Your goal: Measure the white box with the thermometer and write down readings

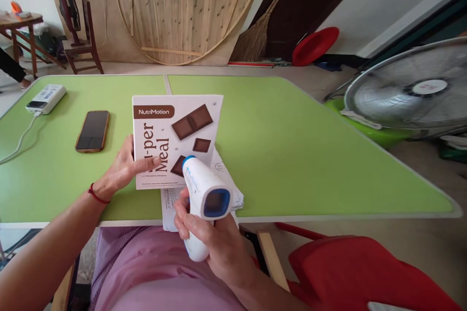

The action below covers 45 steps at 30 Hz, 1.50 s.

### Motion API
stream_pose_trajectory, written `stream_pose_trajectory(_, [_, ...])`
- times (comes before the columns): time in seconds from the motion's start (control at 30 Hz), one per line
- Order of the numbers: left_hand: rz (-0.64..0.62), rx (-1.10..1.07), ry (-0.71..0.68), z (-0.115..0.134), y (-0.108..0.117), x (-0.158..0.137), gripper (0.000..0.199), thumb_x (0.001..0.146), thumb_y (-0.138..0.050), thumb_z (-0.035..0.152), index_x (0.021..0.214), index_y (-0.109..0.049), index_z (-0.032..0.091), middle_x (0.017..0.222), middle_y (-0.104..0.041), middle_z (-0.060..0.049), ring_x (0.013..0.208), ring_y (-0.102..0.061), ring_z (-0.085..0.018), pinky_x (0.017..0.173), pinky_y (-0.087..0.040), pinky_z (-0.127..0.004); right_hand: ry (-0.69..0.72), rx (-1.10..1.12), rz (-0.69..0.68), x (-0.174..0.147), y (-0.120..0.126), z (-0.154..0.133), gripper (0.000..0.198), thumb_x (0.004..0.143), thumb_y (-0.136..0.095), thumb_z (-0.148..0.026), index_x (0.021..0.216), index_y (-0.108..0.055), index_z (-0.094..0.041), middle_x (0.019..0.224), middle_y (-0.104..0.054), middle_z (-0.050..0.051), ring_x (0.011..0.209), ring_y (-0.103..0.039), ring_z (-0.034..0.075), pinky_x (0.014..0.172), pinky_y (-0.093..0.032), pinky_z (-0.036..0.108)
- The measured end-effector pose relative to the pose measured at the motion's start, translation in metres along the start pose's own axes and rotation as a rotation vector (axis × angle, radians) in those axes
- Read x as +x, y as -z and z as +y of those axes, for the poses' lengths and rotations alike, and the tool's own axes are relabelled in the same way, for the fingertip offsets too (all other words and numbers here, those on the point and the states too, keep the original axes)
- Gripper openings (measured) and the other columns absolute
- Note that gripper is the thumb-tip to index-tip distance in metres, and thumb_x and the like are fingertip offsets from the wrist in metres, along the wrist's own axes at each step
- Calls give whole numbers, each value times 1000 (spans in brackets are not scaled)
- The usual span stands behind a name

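Note:
My left hand [126,164] grips a white NutriMotion box [153,138] by its left side, thumb across the front. Chocolate pieces and brown lettering are printed on the face turned toward me. In my right hand [215,238] is a white and blue infrared thermometer [206,182], fingers wrapped round its handle. Its blue tip overlaps the lower right of the box in view; whether they touch I cannot tell. The thermometer's screen faces me and looks dark. Behind and under the box lie white papers [233,194] at the table's near edge, partly hidden.
On the green table [292,146], a phone [92,131] lies left of the box, and a white power strip [46,98] with a cable sits farther left. A large fan [404,87] stands at the right. Red fabric [350,272] is at the lower right.

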<state>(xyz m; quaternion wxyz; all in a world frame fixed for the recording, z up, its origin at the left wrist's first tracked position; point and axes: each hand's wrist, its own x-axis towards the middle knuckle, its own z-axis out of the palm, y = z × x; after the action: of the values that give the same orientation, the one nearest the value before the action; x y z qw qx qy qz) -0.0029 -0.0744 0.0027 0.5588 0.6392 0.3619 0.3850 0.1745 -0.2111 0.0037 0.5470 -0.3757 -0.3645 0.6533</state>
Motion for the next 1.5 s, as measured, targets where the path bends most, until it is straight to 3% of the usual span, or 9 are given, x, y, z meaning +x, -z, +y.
stream_pose_trajectory(0.1, [4,-11,31,2,-1,0,66,71,-86,50,123,-62,16,115,-72,-12,107,-68,-33,90,-57,-47,-30,4,44,0,-1,2,26,82,-74,-42,90,-62,-20,67,-53,-4,57,-45,10,59,-41,28])
stream_pose_trajectory(0.3, [-86,-20,0,10,2,2,57,72,-86,47,115,-65,15,109,-74,-10,98,-69,-28,81,-57,-39,-46,5,77,4,-2,11,32,81,-74,-41,104,-62,-21,66,-54,-5,55,-44,10,57,-42,28])
stream_pose_trajectory(0.5, [-143,-67,10,6,7,2,71,72,-87,46,128,-60,15,121,-71,-15,109,-68,-32,90,-57,-44,-59,-35,22,8,2,17,16,80,-71,-33,85,-61,-21,67,-52,-4,57,-44,11,59,-40,29])
stream_pose_trajectory(0.67, [-172,-65,8,15,4,2,54,72,-87,39,113,-65,14,105,-75,-11,101,-70,-30,84,-60,-41,-46,-97,-2,9,3,17,18,78,-68,-28,68,-54,-21,61,-52,-3,56,-45,12,58,-39,31])
stream_pose_trajectory(0.87, [-196,-36,-9,15,4,2,48,75,-86,36,112,-65,14,124,-71,-14,103,-70,-28,85,-60,-39,-73,-47,24,7,2,17,13,76,-69,-27,71,-58,-21,59,-53,-3,54,-44,12,57,-37,31])
stream_pose_trajectory(1.03, [-210,-31,-22,16,5,2,47,75,-85,36,112,-64,15,114,-74,-12,100,-71,-28,82,-60,-38,-59,-74,-3,6,2,17,10,78,-67,-24,73,-58,-21,61,-55,-3,56,-47,13,59,-37,31])
stream_pose_trajectory(1.2, [-213,-14,-34,18,4,3,46,75,-85,37,110,-65,15,112,-74,-11,94,-71,-26,79,-60,-37,-95,-33,61,5,2,17,13,76,-70,-27,84,-61,-22,60,-54,-5,55,-45,12,59,-38,31])
stream_pose_trajectory(1.4, [-211,-25,-46,20,2,2,46,74,-85,35,110,-64,15,109,-74,-11,95,-70,-26,80,-60,-37,-70,-121,12,7,2,16,16,77,-66,-27,67,-54,-21,61,-55,-2,58,-48,13,61,-39,32])
stream_pose_trajectory(1.5, [-220,-38,-31,19,3,3,47,75,-85,35,112,-64,16,105,-74,-9,97,-70,-26,80,-60,-37,-75,-88,5,7,1,17,15,78,-66,-27,70,-56,-21,62,-55,-3,58,-46,13,62,-39,31])
